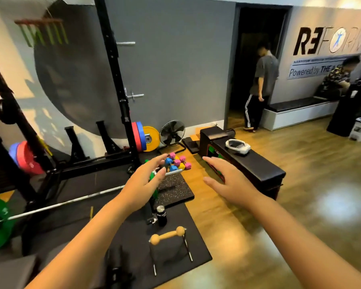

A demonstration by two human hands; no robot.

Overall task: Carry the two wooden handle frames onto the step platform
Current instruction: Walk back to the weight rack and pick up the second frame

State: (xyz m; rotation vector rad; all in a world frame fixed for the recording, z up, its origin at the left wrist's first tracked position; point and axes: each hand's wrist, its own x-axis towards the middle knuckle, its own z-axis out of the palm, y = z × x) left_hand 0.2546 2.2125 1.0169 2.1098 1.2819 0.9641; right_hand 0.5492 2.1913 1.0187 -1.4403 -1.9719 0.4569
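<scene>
One wooden handle frame (167, 235), a pale wooden bar on thin metal legs, stands on the black floor mat (196, 243) below my hands. I see no second frame; my left forearm covers part of the mat. A low speckled black platform (175, 191) lies just beyond the mat. My left hand (146, 180) is stretched forward above the platform's left edge, fingers apart and holding nothing. My right hand (227, 181) reaches out to the right of the platform, also open with nothing in it.
A black bottle (161, 215) stands between frame and platform. Coloured small dumbbells (178, 162) lie behind the platform. A black bench (248, 163) with a white headset is at right. A squat rack and barbell (61, 205) fill the left. Two people stand far right.
</scene>
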